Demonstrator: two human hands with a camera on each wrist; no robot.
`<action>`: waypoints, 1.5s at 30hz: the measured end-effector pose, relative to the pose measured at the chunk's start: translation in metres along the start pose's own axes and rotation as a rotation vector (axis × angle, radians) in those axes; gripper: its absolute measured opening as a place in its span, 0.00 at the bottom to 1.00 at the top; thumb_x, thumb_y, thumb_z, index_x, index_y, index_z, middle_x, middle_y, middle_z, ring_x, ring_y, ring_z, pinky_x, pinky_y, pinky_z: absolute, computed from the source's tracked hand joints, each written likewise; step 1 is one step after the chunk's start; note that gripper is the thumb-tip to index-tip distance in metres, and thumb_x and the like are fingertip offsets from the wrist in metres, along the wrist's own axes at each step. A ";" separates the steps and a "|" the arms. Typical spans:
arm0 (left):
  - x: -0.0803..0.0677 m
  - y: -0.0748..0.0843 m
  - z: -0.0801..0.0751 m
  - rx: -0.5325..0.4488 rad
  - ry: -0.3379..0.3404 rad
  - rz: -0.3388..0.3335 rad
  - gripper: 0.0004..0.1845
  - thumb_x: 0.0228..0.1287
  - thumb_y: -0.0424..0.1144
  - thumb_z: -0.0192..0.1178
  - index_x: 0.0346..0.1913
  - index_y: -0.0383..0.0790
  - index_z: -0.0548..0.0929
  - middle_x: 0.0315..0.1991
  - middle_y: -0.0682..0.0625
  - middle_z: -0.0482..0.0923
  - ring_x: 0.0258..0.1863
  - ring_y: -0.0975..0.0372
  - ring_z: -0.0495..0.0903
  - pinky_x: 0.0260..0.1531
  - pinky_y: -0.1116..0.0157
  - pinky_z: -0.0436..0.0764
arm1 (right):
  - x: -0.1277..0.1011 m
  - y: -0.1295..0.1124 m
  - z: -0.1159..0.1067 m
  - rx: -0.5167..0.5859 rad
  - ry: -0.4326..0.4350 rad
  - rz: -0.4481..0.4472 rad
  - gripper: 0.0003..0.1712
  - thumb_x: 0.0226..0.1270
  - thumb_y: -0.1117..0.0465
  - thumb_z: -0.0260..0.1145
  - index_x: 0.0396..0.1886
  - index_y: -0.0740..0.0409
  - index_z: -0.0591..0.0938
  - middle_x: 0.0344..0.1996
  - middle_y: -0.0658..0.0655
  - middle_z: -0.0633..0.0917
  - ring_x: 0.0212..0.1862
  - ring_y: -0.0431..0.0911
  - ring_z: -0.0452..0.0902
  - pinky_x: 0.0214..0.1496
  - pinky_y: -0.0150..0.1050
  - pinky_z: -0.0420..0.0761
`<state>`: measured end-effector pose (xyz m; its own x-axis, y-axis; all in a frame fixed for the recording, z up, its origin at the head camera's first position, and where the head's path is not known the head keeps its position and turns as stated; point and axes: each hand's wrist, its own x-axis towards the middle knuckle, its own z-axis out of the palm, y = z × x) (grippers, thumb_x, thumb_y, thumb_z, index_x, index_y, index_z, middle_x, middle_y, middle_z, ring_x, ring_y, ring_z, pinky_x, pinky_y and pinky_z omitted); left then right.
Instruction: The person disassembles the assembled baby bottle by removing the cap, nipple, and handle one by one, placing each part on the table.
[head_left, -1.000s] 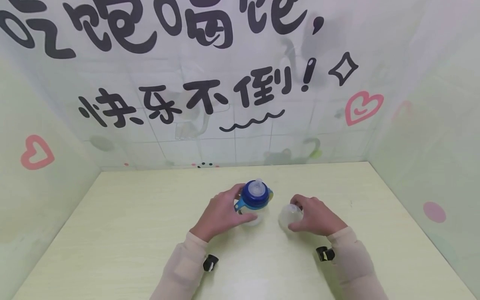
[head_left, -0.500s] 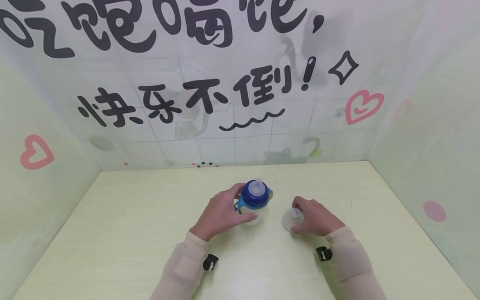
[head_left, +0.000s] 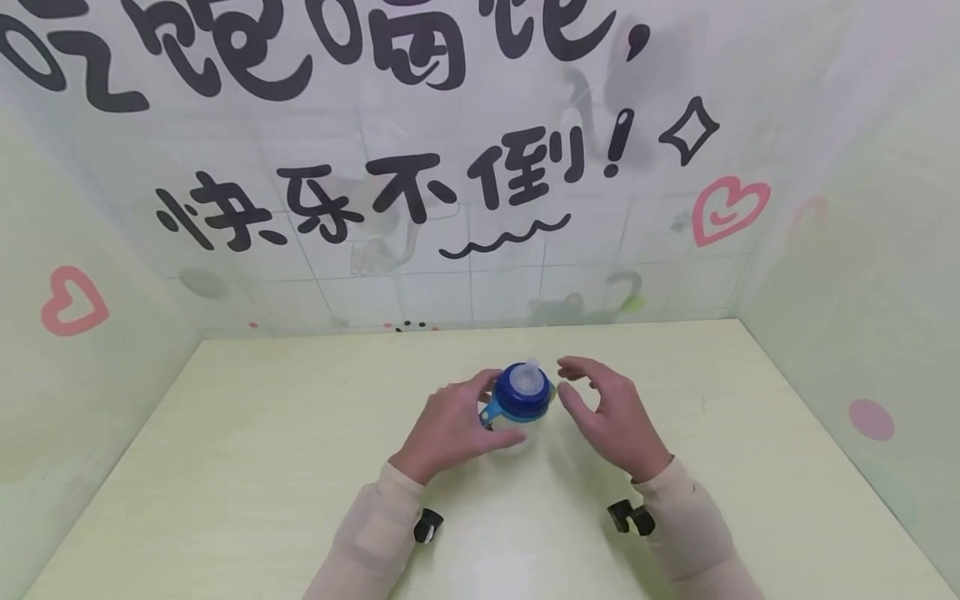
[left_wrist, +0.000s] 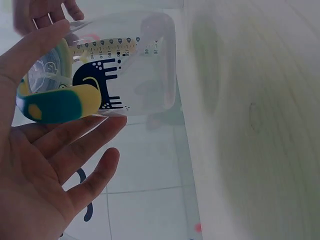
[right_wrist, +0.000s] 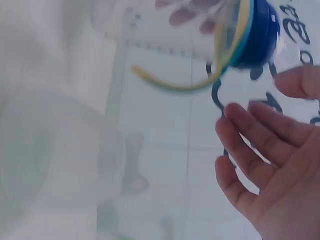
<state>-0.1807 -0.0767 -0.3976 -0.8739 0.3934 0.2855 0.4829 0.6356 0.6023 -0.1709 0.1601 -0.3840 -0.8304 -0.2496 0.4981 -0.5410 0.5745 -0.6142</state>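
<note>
At five o'clock from the centre of the head view, a bottle (head_left: 522,404) is upright above the pale bench (head_left: 225,458), with a dark blue collar (head_left: 517,407) and a clear teat (head_left: 531,377) at its top. Left hand (head_left: 461,425): grasps the bottle, its thumb along the near side and its fingers round the far side; the bottle lies at two o'clock from this hand. Right hand (head_left: 611,412): released, its fingers loosely bent and holding nothing; the bottle lies at nine o'clock from it, just beside the fingertips. Left wrist view: a teal-and-yellow handle (left_wrist: 60,105) projects beneath the thumb, and the clear wall bears a dark animal print (left_wrist: 95,80) and a graduated scale (left_wrist: 107,48). Right wrist view: a translucent dome (right_wrist: 60,150), blurred, lies at nine o'clock from the right fingers, well apart from them. Whether the bottle's base touches the bench cannot be told.
</note>
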 end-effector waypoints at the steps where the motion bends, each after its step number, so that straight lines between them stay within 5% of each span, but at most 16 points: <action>1: 0.000 0.001 0.001 0.006 0.004 0.007 0.39 0.46 0.57 0.77 0.61 0.44 0.77 0.44 0.52 0.86 0.41 0.62 0.84 0.41 0.59 0.80 | 0.000 -0.002 0.003 0.008 0.008 0.004 0.19 0.69 0.61 0.66 0.57 0.64 0.80 0.48 0.59 0.86 0.50 0.51 0.81 0.53 0.56 0.78; 8: 0.000 0.004 0.006 0.095 0.036 0.015 0.39 0.45 0.62 0.75 0.57 0.42 0.79 0.36 0.52 0.86 0.34 0.65 0.82 0.34 0.64 0.78 | 0.000 -0.008 0.018 -0.022 0.025 0.018 0.28 0.59 0.48 0.75 0.54 0.61 0.84 0.46 0.55 0.88 0.49 0.48 0.83 0.56 0.56 0.74; 19: -0.002 0.013 0.004 0.219 0.108 0.078 0.39 0.42 0.62 0.76 0.54 0.40 0.81 0.30 0.53 0.84 0.24 0.66 0.77 0.26 0.67 0.74 | -0.002 -0.013 0.021 -0.058 0.052 0.055 0.31 0.55 0.46 0.77 0.52 0.62 0.84 0.41 0.54 0.87 0.47 0.51 0.82 0.51 0.54 0.77; 30: -0.002 0.011 0.000 0.109 0.030 0.088 0.36 0.46 0.57 0.76 0.57 0.43 0.80 0.36 0.53 0.86 0.34 0.61 0.84 0.34 0.62 0.78 | -0.001 -0.010 0.012 -0.007 -0.062 -0.107 0.28 0.58 0.52 0.75 0.57 0.58 0.81 0.51 0.53 0.84 0.56 0.49 0.77 0.59 0.55 0.74; 37: -0.002 0.010 0.000 0.081 -0.003 0.102 0.34 0.45 0.58 0.75 0.55 0.46 0.81 0.36 0.55 0.86 0.36 0.65 0.82 0.37 0.63 0.78 | -0.003 -0.009 0.011 0.050 -0.113 -0.113 0.29 0.59 0.58 0.70 0.61 0.60 0.78 0.54 0.55 0.82 0.58 0.50 0.75 0.59 0.58 0.73; 45: -0.002 0.012 0.001 0.119 0.027 0.107 0.36 0.45 0.59 0.75 0.56 0.44 0.81 0.35 0.55 0.85 0.32 0.63 0.82 0.33 0.64 0.77 | -0.002 -0.015 0.011 -0.084 0.028 -0.021 0.33 0.60 0.47 0.71 0.61 0.59 0.78 0.47 0.55 0.84 0.51 0.50 0.77 0.57 0.58 0.71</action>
<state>-0.1735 -0.0697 -0.3915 -0.8173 0.4465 0.3642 0.5754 0.6654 0.4756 -0.1627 0.1434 -0.3830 -0.8143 -0.2406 0.5282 -0.5441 0.6333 -0.5504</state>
